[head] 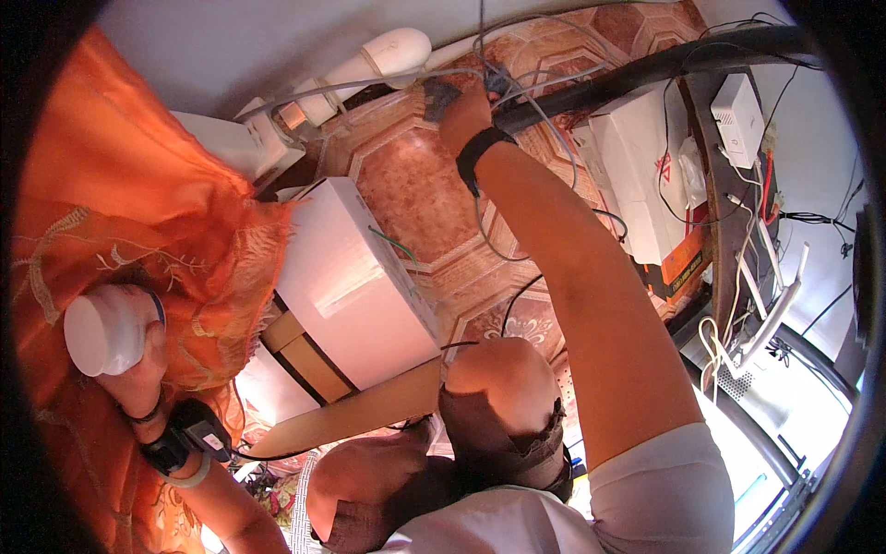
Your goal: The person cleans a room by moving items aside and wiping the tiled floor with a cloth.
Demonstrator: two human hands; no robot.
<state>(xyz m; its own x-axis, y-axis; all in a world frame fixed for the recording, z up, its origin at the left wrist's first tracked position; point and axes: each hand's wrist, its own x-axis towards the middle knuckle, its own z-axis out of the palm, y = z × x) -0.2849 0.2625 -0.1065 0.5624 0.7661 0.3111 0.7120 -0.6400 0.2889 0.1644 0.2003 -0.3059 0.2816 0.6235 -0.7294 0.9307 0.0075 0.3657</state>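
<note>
A white lidded plastic jar [118,332] is in my left hand [142,377], against orange fringed fabric at the left. My right arm stretches far forward, and my right hand [467,114] is low over the patterned floor [415,187] near the wall. What looks like a dark grey cloth [440,99] shows beside the fingers and seems bunched in the grip. The fingertips are partly hidden. Thin grey cables [547,90] run across and beside this hand.
Orange fabric [152,159] drapes at left. A white box [346,277] stands on the floor, before my knees. A white round-ended object [398,55] lies along the wall. At right are a dark tube [637,69], a white carton [637,159], a white network device [737,121] and tangled cables.
</note>
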